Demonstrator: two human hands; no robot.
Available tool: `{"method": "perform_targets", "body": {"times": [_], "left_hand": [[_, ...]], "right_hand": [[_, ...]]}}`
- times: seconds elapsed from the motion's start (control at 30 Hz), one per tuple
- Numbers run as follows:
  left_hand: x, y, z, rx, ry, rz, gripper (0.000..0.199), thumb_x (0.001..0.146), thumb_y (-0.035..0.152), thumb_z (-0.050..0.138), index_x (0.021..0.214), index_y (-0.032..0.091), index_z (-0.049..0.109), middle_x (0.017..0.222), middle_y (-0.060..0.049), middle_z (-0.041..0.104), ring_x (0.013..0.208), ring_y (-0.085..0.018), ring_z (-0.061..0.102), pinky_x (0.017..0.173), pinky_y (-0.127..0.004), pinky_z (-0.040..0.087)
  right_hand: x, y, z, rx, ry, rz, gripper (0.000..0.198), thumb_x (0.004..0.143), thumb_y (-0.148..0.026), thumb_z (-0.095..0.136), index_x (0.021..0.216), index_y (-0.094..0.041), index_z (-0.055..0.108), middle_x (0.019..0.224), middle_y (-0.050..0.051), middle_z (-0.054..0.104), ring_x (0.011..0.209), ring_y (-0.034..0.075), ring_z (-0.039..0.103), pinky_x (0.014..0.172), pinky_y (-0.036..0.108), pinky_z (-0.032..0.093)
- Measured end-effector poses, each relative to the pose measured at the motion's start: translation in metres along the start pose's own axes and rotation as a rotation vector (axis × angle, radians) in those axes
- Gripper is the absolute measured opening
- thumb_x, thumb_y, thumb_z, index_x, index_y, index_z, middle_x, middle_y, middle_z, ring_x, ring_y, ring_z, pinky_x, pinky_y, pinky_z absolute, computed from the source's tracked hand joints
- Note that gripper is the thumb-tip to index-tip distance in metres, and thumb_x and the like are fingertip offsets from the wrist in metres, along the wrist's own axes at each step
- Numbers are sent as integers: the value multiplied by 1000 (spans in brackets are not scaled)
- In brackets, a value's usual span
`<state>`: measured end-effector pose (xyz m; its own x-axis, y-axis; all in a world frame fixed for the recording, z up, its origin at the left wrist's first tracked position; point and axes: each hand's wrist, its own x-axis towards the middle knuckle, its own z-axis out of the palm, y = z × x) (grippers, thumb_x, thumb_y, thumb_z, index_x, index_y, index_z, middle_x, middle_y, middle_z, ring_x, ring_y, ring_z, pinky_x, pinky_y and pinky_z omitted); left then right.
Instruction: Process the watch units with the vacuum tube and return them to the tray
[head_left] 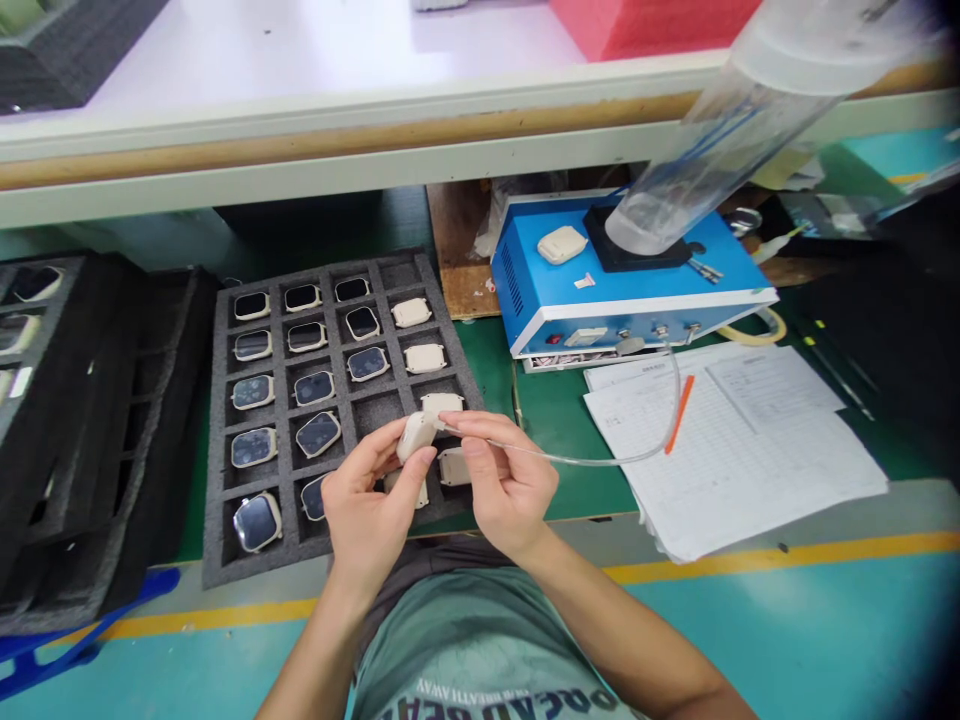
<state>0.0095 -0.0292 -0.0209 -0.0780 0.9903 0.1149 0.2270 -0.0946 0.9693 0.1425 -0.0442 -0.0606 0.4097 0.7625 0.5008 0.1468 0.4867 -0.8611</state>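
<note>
My left hand [379, 490] grips a cream watch case [417, 436] by its edges, tilted above the foam tray. Pinched in my right hand [514, 480] is the end of a clear tube [592, 461], its tip at the side of the watch case; whether it touches cannot be made out. The tube curves back to the front of a blue box [637, 300]. Beneath my hands lies a dark grey foam tray [214, 500] with several watch cases in its compartments. Many show dark screens, such as one watch [257, 522]; those on the right side lie pale side up.
On the blue box stand a wide clear pipe [697, 150] and another cream watch case [562, 244]. Paper sheets [750, 450] with an orange stick [679, 414] lie at right. More foam trays [90, 400] are stacked at left. A shelf edge [360, 140] runs above the bench.
</note>
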Motion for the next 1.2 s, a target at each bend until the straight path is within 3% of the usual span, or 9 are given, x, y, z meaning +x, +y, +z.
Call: {"method": "perform_targets", "body": {"times": [0.57, 1.2], "left_hand": [[7, 2, 1, 23, 37, 25, 32, 78, 35, 89, 106, 21, 83, 99, -6, 86, 80, -20, 82, 77, -24, 67], [6, -1, -1, 52, 28, 20, 37, 79, 42, 89, 107, 19, 83, 101, -9, 85, 82, -24, 82, 79, -32, 69]], "right_hand": [[14, -3, 3, -13, 12, -71, 19, 102, -16, 60, 108, -24, 76, 104, 8, 84, 97, 21, 81, 87, 38, 68], [14, -2, 4, -18, 16, -56, 18, 101, -17, 60, 107, -25, 76, 103, 8, 84, 96, 21, 81, 87, 38, 68]]}}
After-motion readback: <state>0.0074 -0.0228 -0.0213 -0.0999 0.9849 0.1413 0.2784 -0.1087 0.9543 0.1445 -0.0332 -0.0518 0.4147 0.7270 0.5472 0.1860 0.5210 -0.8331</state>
